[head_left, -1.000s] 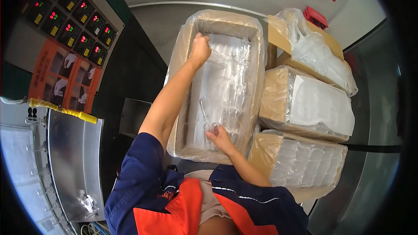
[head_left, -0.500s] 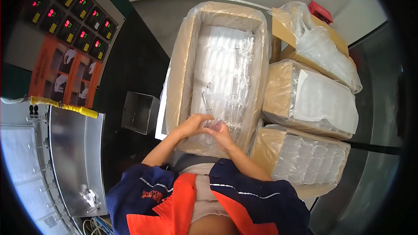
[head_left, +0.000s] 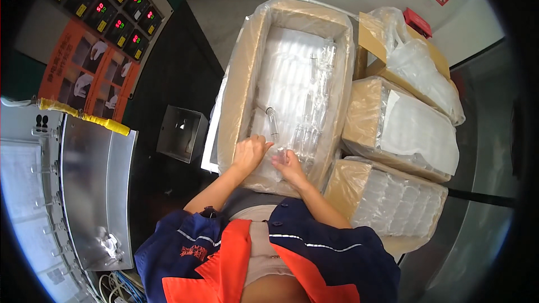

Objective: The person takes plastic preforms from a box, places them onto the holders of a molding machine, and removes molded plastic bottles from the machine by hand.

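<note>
Head view: both bare hands work at the near end of a long cardboard carton (head_left: 236, 78) lined with clear plastic film. The left hand (head_left: 251, 153) is curled, fingers bunched together around a clear plastic tube (head_left: 273, 123) that slants up out of its grip; the right hand (head_left: 289, 164) sits just beside it, fingers closed on more clear pieces – exactly what it pinches cannot be told through the glare. Further clear tubes (head_left: 317, 95) lie in rows along the carton's right side. Right of the carton stand three more film-lined boxes (head_left: 359, 112) of clear ware, stacked close together. To the left – a small metal box (head_left: 181, 133), a yellow-handled lever (head_left: 84, 116) and a panel of red digital readouts (head_left: 106, 5).
</note>
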`<state>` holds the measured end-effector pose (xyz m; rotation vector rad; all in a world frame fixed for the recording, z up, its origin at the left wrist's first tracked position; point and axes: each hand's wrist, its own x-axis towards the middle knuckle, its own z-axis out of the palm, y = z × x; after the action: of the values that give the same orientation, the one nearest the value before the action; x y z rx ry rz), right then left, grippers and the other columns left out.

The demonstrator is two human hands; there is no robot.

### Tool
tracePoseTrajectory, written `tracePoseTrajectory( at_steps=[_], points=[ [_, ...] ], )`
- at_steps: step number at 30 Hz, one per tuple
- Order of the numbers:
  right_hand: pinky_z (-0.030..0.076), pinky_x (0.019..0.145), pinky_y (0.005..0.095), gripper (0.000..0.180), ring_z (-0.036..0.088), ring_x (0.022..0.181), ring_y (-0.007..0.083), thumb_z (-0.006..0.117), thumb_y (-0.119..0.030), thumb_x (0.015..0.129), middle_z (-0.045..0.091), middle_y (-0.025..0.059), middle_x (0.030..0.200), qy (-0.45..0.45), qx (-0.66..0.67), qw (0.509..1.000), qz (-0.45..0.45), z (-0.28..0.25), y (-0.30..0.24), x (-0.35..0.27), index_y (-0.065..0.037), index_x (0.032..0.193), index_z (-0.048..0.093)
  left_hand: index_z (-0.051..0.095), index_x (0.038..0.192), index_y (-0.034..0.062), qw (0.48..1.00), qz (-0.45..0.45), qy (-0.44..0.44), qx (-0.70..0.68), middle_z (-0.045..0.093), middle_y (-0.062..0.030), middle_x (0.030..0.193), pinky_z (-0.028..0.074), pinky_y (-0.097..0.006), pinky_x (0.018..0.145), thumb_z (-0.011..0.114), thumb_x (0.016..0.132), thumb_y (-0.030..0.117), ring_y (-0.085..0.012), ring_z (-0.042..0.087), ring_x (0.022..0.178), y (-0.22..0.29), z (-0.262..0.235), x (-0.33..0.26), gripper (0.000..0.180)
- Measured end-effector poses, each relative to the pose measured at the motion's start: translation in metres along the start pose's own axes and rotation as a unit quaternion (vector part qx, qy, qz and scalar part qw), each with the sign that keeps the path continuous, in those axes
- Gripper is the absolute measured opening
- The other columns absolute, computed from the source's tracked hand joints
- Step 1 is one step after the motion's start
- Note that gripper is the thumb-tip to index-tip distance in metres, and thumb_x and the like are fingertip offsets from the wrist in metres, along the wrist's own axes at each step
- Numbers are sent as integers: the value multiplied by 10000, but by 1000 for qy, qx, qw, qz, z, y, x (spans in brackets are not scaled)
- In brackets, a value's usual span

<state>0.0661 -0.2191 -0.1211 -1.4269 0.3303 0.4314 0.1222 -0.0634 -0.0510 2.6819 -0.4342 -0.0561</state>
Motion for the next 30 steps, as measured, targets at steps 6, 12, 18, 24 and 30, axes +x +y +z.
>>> tracePoseTrajectory(
  at_steps=[6, 12, 18, 24, 30],
  points=[
    [459, 836, 283, 336, 581, 946, 144, 623, 33, 805, 611, 89, 1048, -11, 24, 999, 20, 6, 10, -2, -32, 1091, 460, 577, 836, -4, 999, 38, 20, -8, 600, -200, 757, 498, -436, 641, 534, 794, 45, -364, 619, 756, -8, -14, 25, 78],
    [466, 821, 281, 393, 585, 986, 150, 595, 116, 755, 610, 85, 1071, -24, 30, 999, -22, 4, 21, -4, -23, 1093, 452, 610, 1042, -1, 949, 130, -134, -254, 621, -256, 933, 491, -424, 736, 624, 732, 16, -402, 605, 840, 5, -13, 30, 310],
    [468, 845, 387, 352, 586, 958, 276, 566, 74, 734, 606, 97, 958, -26, -400, 915, -49, 1, -21, -17, -10, 1071, 509, 655, 973, -31, 956, 78, -187, -213, 631, -242, 903, 493, -406, 774, 635, 678, -42, -385, 614, 848, -27, 31, -4, 295],
    [374, 960, 462, 288, 561, 966, 261, 508, -141, 822, 614, 72, 911, -165, -790, 499, -317, -5, -22, -9, -82, 1077, 628, 612, 820, -46, 988, 77, -76, -110, 624, -242, 812, 501, -434, 695, 564, 746, 22, -388, 616, 780, -17, 27, 13, 112],
    [314, 975, 483, 253, 527, 1028, 250, 478, -206, 856, 611, 71, 1038, -170, -865, 413, -230, 9, -3, -6, -84, 999, 646, 524, 769, -40, 995, 15, -30, -89, 595, -230, 799, 481, -464, 642, 565, 717, -14, -401, 600, 721, -14, 31, 25, 70]
  ],
)
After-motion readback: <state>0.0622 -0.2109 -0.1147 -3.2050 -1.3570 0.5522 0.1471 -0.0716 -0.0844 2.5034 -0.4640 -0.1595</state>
